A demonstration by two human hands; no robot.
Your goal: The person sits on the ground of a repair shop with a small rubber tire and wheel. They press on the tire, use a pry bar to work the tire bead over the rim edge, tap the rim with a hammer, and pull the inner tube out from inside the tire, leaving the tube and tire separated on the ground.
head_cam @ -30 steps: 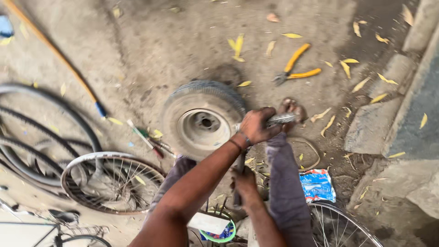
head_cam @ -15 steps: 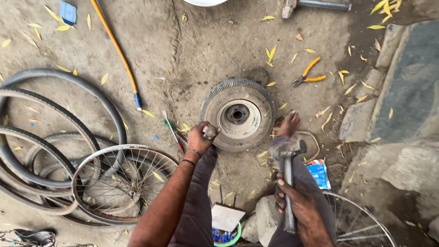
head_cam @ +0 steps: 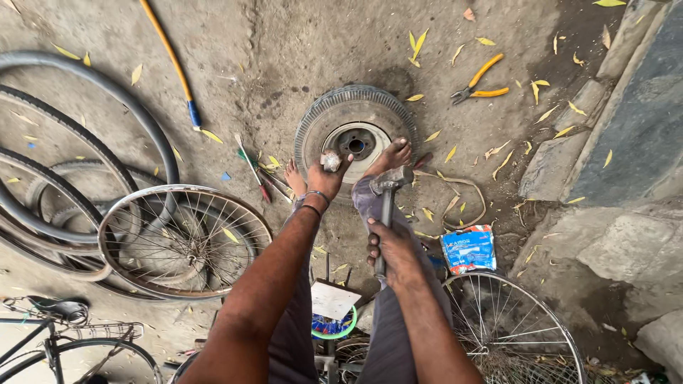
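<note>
A blue packet [head_cam: 468, 247] lies right of the small wheel [head_cam: 356, 135] on the leaf-strewn concrete floor [head_cam: 299, 50], where your left hand [head_cam: 326, 176] pinches a small metal piece [head_cam: 331, 161] and your right hand [head_cam: 393, 250] grips a hammer [head_cam: 387, 192].

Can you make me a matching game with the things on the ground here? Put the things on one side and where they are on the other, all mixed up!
Things:
1. grey metal hammer
2. orange-handled pliers
3. small grey metal part
4. small grey tyre on a white rim

Places:
A. held in the left hand
B. lying among the yellow leaves, top right
C. under the person's bare feet
D. gripped in the right hand

Pairs: 1-D, 2-B, 3-A, 4-C
</note>
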